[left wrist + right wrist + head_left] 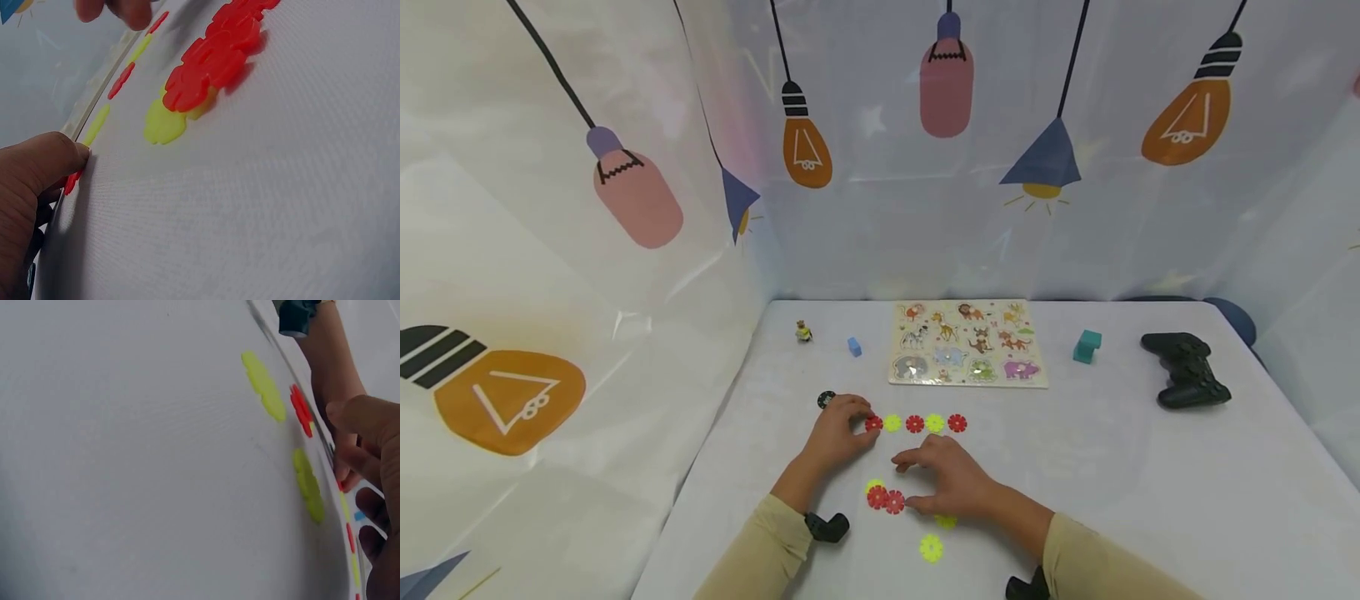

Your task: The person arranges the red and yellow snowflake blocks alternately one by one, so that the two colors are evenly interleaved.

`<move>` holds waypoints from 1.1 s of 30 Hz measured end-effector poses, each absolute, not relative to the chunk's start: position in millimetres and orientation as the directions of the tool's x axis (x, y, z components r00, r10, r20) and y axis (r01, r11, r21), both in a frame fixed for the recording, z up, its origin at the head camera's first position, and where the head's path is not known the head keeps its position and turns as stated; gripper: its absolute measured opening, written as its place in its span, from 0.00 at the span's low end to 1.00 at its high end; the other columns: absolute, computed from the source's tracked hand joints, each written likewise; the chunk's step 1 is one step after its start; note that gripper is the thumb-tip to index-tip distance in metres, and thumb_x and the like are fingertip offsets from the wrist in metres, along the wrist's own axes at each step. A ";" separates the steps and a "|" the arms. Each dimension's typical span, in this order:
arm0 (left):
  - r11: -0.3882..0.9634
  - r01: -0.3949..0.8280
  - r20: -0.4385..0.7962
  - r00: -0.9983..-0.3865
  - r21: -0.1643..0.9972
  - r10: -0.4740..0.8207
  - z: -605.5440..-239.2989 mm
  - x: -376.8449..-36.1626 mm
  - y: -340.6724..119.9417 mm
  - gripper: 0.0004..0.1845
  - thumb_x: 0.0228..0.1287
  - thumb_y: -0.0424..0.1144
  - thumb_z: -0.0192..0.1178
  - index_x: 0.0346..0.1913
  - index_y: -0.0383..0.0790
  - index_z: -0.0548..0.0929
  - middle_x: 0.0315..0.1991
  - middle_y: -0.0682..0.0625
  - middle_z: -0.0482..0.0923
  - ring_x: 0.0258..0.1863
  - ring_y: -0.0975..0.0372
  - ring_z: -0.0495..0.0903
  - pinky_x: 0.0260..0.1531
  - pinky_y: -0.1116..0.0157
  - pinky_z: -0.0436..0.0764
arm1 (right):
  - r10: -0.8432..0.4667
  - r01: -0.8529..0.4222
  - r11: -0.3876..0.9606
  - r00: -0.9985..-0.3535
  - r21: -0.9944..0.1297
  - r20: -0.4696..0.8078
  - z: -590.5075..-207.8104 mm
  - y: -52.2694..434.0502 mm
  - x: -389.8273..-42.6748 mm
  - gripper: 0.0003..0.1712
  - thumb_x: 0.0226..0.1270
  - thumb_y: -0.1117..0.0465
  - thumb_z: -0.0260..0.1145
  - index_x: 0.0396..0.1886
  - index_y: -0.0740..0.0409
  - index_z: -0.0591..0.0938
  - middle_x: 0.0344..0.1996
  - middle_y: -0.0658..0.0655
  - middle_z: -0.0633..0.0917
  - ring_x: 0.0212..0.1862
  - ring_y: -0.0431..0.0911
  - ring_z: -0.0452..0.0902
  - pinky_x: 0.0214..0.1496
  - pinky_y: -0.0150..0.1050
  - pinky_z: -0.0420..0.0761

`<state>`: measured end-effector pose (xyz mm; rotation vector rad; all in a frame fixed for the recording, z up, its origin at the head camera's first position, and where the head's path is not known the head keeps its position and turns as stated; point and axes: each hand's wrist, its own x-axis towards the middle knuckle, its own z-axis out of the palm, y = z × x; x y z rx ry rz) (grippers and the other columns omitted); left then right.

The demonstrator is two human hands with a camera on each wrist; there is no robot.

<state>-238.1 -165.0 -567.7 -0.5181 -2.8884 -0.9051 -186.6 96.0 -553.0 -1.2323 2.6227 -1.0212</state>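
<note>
My left hand (842,429) pinches a red flower-shaped disc (874,423) between thumb and fingers, at the left end of a row of alternating red and yellow discs. In the left wrist view the thumb (59,159) covers part of that disc. My right hand (951,477) hovers with thumb and fingers parted and nothing between them. Its thumb tip is beside a red flower disc (895,502), which overlaps another red one (877,497) lying partly over a yellow disc (164,125). Two more yellow discs are near the right hand, one (931,548) nearer me and one (947,522) partly hidden beneath it.
Behind the row lies an animal puzzle board (967,343). A small figure (803,332), a blue block (854,347) and a black round piece (826,399) are at the left. To the right are a teal block (1087,346) and a black game controller (1185,370).
</note>
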 end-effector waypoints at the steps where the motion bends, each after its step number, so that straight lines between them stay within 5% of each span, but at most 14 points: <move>1: 0.770 0.337 0.164 -0.941 0.542 0.296 -567.8 -237.9 -165.3 0.16 0.56 0.49 0.72 0.45 0.47 0.86 0.52 0.56 0.78 0.57 0.59 0.73 0.59 0.55 0.74 | -0.713 -0.660 0.448 -0.670 -0.604 0.204 -554.2 95.9 -185.0 0.29 0.53 0.46 0.77 0.56 0.42 0.83 0.43 0.34 0.83 0.43 0.36 0.72 0.44 0.34 0.74; 19: 0.748 0.341 0.172 -0.939 0.569 0.298 -568.0 -239.1 -166.5 0.16 0.56 0.48 0.73 0.45 0.46 0.86 0.51 0.56 0.78 0.57 0.59 0.73 0.59 0.56 0.73 | -0.741 -0.631 0.427 -0.654 -0.648 0.149 -571.4 153.7 -160.8 0.25 0.57 0.43 0.75 0.55 0.32 0.82 0.38 0.32 0.78 0.41 0.31 0.68 0.43 0.31 0.72; 24: 0.745 0.332 0.163 -0.942 0.578 0.294 -565.9 -238.9 -165.6 0.15 0.56 0.47 0.73 0.45 0.46 0.87 0.51 0.56 0.78 0.57 0.60 0.73 0.59 0.56 0.73 | -0.644 -0.528 0.498 -0.757 -0.688 0.114 -566.0 156.1 -164.5 0.30 0.56 0.43 0.75 0.59 0.38 0.81 0.41 0.31 0.79 0.45 0.33 0.72 0.48 0.34 0.77; 29: 0.745 0.330 0.152 -0.942 0.580 0.298 -563.9 -237.2 -163.8 0.16 0.56 0.47 0.72 0.45 0.45 0.86 0.52 0.55 0.78 0.57 0.58 0.73 0.59 0.55 0.73 | -0.325 -0.330 0.643 -0.935 -0.691 0.144 -560.7 174.1 -194.6 0.32 0.55 0.52 0.78 0.61 0.44 0.80 0.42 0.35 0.81 0.43 0.37 0.72 0.46 0.38 0.78; 33: 0.752 0.333 0.158 -0.941 0.568 0.298 -563.0 -236.6 -163.5 0.16 0.56 0.47 0.72 0.45 0.45 0.86 0.52 0.55 0.78 0.57 0.58 0.73 0.59 0.55 0.73 | -0.215 -0.281 0.695 -0.960 -0.662 0.181 -562.5 189.0 -221.4 0.32 0.56 0.57 0.77 0.62 0.49 0.79 0.44 0.42 0.84 0.40 0.42 0.70 0.42 0.42 0.75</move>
